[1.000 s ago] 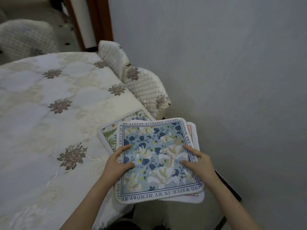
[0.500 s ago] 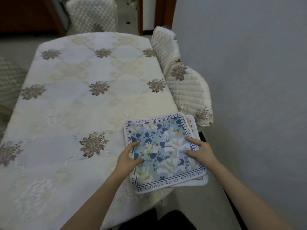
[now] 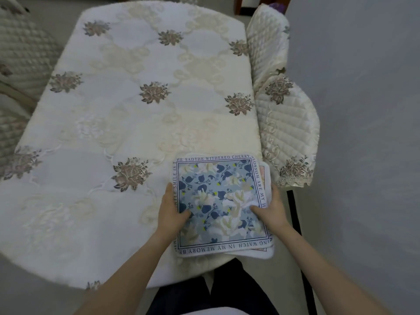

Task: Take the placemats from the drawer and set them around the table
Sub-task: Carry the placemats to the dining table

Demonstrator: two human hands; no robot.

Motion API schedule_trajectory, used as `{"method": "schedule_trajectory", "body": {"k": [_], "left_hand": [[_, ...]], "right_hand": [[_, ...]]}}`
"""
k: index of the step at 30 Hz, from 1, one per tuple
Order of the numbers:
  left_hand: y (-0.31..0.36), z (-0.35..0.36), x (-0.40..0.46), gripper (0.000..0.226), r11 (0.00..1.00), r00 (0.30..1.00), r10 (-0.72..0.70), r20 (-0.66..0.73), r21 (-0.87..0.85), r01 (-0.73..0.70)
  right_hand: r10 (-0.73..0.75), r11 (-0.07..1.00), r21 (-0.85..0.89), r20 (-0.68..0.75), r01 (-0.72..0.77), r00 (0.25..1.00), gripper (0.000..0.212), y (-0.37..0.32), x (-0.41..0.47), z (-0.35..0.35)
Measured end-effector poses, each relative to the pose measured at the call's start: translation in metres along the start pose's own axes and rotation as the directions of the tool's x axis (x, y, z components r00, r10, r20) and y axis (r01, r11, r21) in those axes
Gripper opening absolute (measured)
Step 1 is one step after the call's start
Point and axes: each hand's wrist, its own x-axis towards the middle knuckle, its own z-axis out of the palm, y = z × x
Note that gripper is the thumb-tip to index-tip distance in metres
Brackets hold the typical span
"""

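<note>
Stack of placemats [image 3: 221,205] now down at the lower right of the table [image 3: 127,123], near its corner edge, where a second ago it was carried partly off the side. Left hand [image 3: 169,214] clasping the stack's left edge, thumb laid on the blue floral top mat; right hand [image 3: 271,210] holding the right edge likewise, thumb on top, fingers apparently curled under, though hidden. Pink-edged mat peeking out beneath at the right; count of mats hard to tell. Rest of the embroidered tablecloth bearing no mat as yet. Quilted chair [image 3: 284,105] at the right of the frame, just beside the table. Setting out seemingly about to start: top mat probably to be dealt here first.
</note>
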Motion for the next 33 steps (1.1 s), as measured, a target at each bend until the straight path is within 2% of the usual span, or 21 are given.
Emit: {"method": "schedule_trajectory", "body": {"k": [4, 7, 12, 16, 20, 23, 25, 27, 31, 33], "left_hand": [[0.005, 0.011, 0.001, 0.110, 0.992, 0.992, -0.107, -0.072, 0.056, 0.112], [0.009, 0.013, 0.001, 0.104, 0.978, 0.986, -0.126, -0.106, 0.156, 0.142], [0.011, 0.012, 0.004, 0.104, 0.933, 0.985, -0.163, -0.050, 0.317, 0.170], [0.011, 0.007, 0.002, 0.105, 0.941, 0.982, -0.190, -0.016, 0.284, 0.187], [0.010, 0.004, 0.001, 0.107, 0.938, 0.981, -0.191, -0.013, 0.291, 0.187], [0.013, 0.004, -0.002, 0.107, 0.919, 0.992, -0.120, -0.032, 0.374, 0.123], [0.016, 0.005, -0.005, 0.104, 0.874, 0.997, 0.035, -0.065, 0.486, 0.001], [0.018, 0.010, -0.007, 0.098, 0.811, 0.988, 0.151, -0.033, 0.576, -0.104], [0.010, 0.020, -0.008, 0.089, 0.709, 0.989, 0.123, 0.086, 0.689, -0.148], [0.008, 0.020, -0.009, 0.088, 0.717, 0.990, 0.104, 0.092, 0.683, -0.138]], "right_hand": [[0.034, 0.990, -0.135, -0.058, -0.042, 0.998, 0.068, -0.003, 0.008, 0.001], [0.018, 0.995, -0.093, -0.019, -0.019, 1.000, 0.061, 0.001, 0.011, 0.002], [-0.069, 0.996, -0.047, 0.109, 0.074, 0.992, 0.086, 0.012, 0.020, -0.003], [-0.099, 0.994, -0.014, 0.213, 0.105, 0.972, 0.095, 0.025, 0.035, -0.008], [-0.094, 0.988, -0.097, 0.268, 0.123, 0.959, 0.103, 0.021, 0.046, -0.007], [-0.093, 0.955, -0.250, 0.272, 0.163, 0.958, 0.102, 0.005, 0.039, -0.011], [-0.122, 0.911, -0.355, 0.252, 0.209, 0.960, 0.103, -0.003, 0.031, -0.013], [-0.168, 0.855, -0.445, 0.246, 0.265, 0.955, 0.101, -0.003, 0.026, -0.010], [-0.129, 0.769, -0.561, 0.332, 0.306, 0.934, 0.093, 0.003, 0.023, -0.005], [-0.118, 0.764, -0.573, 0.328, 0.297, 0.937, 0.092, 0.003, 0.024, -0.007]]}}
